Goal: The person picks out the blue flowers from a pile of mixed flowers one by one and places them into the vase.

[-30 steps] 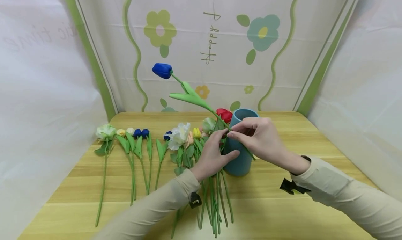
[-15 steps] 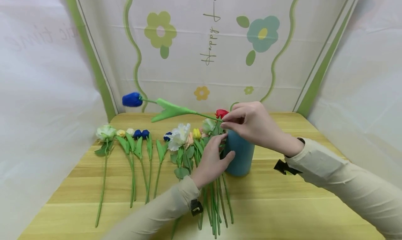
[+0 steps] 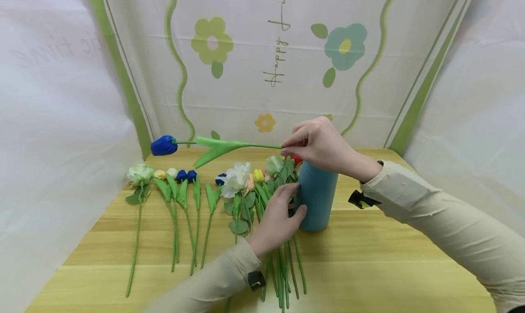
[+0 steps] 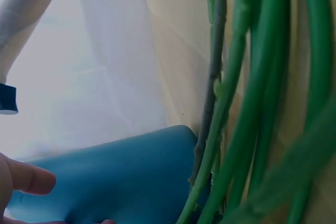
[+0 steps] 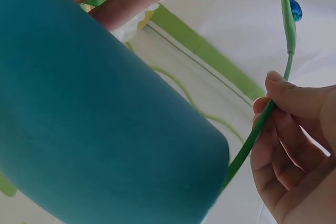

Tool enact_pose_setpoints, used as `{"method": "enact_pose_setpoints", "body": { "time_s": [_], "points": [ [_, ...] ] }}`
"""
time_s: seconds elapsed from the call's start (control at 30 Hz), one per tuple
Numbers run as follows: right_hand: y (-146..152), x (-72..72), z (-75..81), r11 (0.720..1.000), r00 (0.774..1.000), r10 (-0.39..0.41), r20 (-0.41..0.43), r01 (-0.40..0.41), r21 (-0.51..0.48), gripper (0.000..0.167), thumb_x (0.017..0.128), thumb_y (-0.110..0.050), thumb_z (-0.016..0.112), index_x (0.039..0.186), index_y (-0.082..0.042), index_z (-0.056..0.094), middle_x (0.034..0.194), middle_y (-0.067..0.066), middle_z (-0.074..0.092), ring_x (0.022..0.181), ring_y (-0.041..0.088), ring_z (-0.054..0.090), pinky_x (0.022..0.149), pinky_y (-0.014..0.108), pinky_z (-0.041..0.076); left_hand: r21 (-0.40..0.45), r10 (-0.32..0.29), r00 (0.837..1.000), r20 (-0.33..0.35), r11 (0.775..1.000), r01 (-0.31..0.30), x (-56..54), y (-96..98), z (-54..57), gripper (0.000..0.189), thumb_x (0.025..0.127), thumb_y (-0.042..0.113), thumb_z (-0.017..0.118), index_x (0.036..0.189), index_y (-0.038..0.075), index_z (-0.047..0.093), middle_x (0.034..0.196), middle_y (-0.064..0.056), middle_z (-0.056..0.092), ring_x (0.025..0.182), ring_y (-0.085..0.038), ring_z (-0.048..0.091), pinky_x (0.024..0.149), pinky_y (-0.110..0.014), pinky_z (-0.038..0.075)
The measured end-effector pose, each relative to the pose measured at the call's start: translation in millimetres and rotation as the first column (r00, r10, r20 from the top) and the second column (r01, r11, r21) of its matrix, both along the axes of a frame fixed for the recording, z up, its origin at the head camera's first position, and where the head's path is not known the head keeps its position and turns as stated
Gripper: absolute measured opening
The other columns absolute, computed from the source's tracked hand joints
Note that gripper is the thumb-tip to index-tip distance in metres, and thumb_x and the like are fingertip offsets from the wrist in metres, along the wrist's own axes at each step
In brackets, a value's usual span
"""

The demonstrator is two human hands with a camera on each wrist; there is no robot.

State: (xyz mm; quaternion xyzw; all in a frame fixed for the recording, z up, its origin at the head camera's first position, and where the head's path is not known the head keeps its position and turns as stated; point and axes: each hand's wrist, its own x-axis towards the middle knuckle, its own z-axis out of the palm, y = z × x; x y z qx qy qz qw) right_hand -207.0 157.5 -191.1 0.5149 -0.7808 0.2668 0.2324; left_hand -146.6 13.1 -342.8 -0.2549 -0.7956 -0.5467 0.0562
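My right hand [image 3: 321, 143] pinches the stem of a blue tulip [image 3: 164, 146] between thumb and fingertips, above the mouth of a blue vase [image 3: 316, 197]. The tulip lies nearly level, its bloom pointing left and its green leaves midway. In the right wrist view the lower stem [image 5: 245, 153] runs down to the vase's rim, where its end is hidden. My left hand [image 3: 279, 222] has its fingers and thumb loosely spread at the vase's left side, over a bunch of flower stems [image 4: 268, 93]. The vase stands upright; the right hand covers its mouth.
Beside the vase lies a bunch with a white flower [image 3: 235, 180], a yellow tulip [image 3: 258, 176] and a red bloom [image 3: 296, 159]. Farther left, several single flowers lie in a row, among them a pale green one [image 3: 141, 173]. All lie on a wooden table [image 3: 369, 267] before a printed curtain.
The tulip has swung from a steep upward slant to nearly level, its bloom moving left and down. My right hand has risen over the vase's mouth; the left hand has stayed nearly in place.
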Motion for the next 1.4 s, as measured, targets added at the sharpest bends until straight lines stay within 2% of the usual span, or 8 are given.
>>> {"method": "enact_pose_setpoints", "body": {
  "time_s": [0.27, 0.63, 0.87, 1.17, 1.4],
  "points": [
    [2, -6.2, -1.6, 1.000, 1.000, -0.017, 0.002, 0.017, 0.007, 0.009, 0.077, 0.000, 0.082, 0.084, -0.006, 0.080, 0.070, -0.005, 0.065, 0.059, 0.003, 0.056, 0.051, 0.025, 0.044, 0.000, 0.005, 1.000, -0.029, 1.000, -0.005, 3.0, 3.4, -1.2, 0.050, 0.099, 0.010, 0.057, 0.145, 0.000, 0.041, 0.144, -0.015, 0.039, 0.120, -0.028, 0.050, 0.093, -0.040, 0.049],
    [12, -16.5, -6.9, 0.996, 0.995, -0.090, 0.034, 0.089, 0.023, 0.011, 0.077, -0.001, 0.083, 0.085, -0.007, 0.080, 0.070, -0.006, 0.065, 0.060, 0.004, 0.057, 0.051, 0.026, 0.043, -0.014, 0.032, 0.998, -0.059, 0.999, -0.033, 11.8, 5.8, 0.2, 0.049, 0.099, 0.009, 0.057, 0.143, -0.005, 0.042, 0.142, -0.017, 0.038, 0.119, -0.030, 0.050, 0.092, -0.038, 0.049],
    [18, -21.4, -10.3, 0.991, 0.989, -0.128, 0.073, 0.125, 0.038, 0.010, 0.079, -0.002, 0.082, 0.087, -0.007, 0.080, 0.073, -0.005, 0.067, 0.064, 0.006, 0.060, 0.053, 0.027, 0.046, -0.021, 0.060, 0.994, -0.095, 0.998, -0.062, 12.8, 7.0, -2.6, 0.047, 0.098, 0.008, 0.057, 0.142, -0.004, 0.044, 0.138, -0.016, 0.041, 0.117, -0.028, 0.051, 0.091, -0.035, 0.049],
    [26, -26.7, -14.2, 0.986, 0.981, -0.169, 0.095, 0.167, 0.025, 0.009, 0.080, -0.003, 0.082, 0.088, -0.007, 0.080, 0.076, -0.004, 0.069, 0.068, 0.008, 0.062, 0.056, 0.028, 0.048, -0.017, 0.071, 0.991, -0.110, 0.997, -0.073, 13.3, 7.4, -3.3, 0.048, 0.097, 0.008, 0.058, 0.142, -0.003, 0.044, 0.137, -0.015, 0.041, 0.116, -0.027, 0.051, 0.090, -0.032, 0.049],
    [31, -25.9, -16.2, 0.978, 0.967, -0.200, 0.159, 0.206, -0.024, 0.008, 0.080, -0.006, 0.081, 0.088, -0.006, 0.080, 0.084, 0.001, 0.072, 0.071, 0.010, 0.064, 0.060, 0.026, 0.051, -0.020, 0.076, 0.990, -0.115, 0.997, -0.079, 13.7, 6.8, -3.3, 0.048, 0.097, 0.008, 0.058, 0.142, -0.003, 0.044, 0.136, -0.015, 0.042, 0.115, -0.027, 0.052, 0.090, -0.032, 0.050]
  ]
}}
